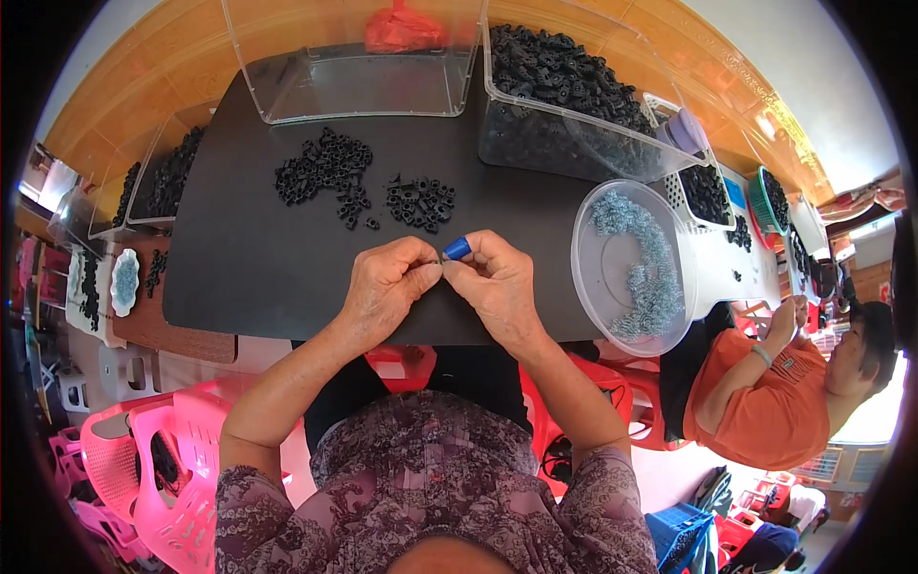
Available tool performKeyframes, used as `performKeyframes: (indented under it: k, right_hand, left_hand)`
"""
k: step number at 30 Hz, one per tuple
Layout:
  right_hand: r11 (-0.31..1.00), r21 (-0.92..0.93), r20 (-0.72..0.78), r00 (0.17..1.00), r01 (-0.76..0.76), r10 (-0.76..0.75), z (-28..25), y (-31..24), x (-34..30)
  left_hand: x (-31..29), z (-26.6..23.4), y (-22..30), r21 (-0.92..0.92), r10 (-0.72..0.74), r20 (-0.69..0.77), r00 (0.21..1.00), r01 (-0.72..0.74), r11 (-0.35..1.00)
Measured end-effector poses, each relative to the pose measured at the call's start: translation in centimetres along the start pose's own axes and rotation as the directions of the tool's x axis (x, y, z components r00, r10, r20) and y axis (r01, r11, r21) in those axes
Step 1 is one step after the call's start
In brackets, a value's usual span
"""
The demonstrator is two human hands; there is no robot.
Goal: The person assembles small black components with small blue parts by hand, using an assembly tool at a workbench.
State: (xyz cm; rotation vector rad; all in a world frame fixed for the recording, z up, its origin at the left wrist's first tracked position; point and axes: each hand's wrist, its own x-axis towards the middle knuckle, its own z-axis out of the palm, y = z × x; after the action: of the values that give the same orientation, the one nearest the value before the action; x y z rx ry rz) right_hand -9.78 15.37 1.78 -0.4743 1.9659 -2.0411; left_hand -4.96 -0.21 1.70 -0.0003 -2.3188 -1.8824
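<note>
Above the near edge of the dark table (239, 258), my left hand (387, 282) and my right hand (497, 287) meet at the fingertips. Both are closed in a pinch; whatever lies between the fingers is too small and hidden to name. A blue finger cover (457, 249) sits on one fingertip of my right hand. Just beyond my hands lies a small pile of black plastic parts (421, 203). A larger pile of the same black parts (323, 167) is spread farther left. To the right of my right hand stands a round clear tub (583, 258) holding many small metal springs (643, 277).
A clear bin (564, 134) full of black parts stands at the back right, beside another clear bin (363, 115) with a red bag (404, 29) behind. A person in orange (765, 392) sits at the right. Pink chairs (182, 450) stand at lower left.
</note>
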Motion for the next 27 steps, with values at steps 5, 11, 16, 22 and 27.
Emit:
performKeyframes:
  k: [5, 11, 16, 22, 27]
  right_hand:
    - [1.000, 0.012, -0.003, 1.000, 0.010, -0.010, 0.1, 0.3, 0.0]
    - [1.000, -0.009, -0.024, 1.000, -0.006, 0.005, 0.1, 0.3, 0.3]
    - [0.999, -0.049, -0.009, 1.000, -0.016, 0.015, 0.1, 0.6, 0.5]
    - [0.998, 0.046, 0.000, 0.999, -0.052, 0.052, 0.4, -0.2, 0.1]
    - [0.996, 0.081, -0.014, 0.999, -0.038, 0.039, 0.6, 0.2, -0.1]
  left_hand:
    - [0.3, -0.4, 0.4, -0.103, -0.145, 0.057, 0.988, 0.151, 0.983]
    - [0.6, -0.1, 0.8, -0.109, -0.238, -0.020, 0.971, 0.235, 0.966]
    - [0.7, 0.0, 0.6, 0.027, -0.111, -0.047, 0.993, 0.113, 0.993]
    - [0.3, 0.3, 0.4, -0.025, -0.137, -0.058, 0.989, 0.136, 0.990]
    - [0.2, -0.1, 0.4, -0.166, -0.234, 0.013, 0.972, 0.233, 0.958]
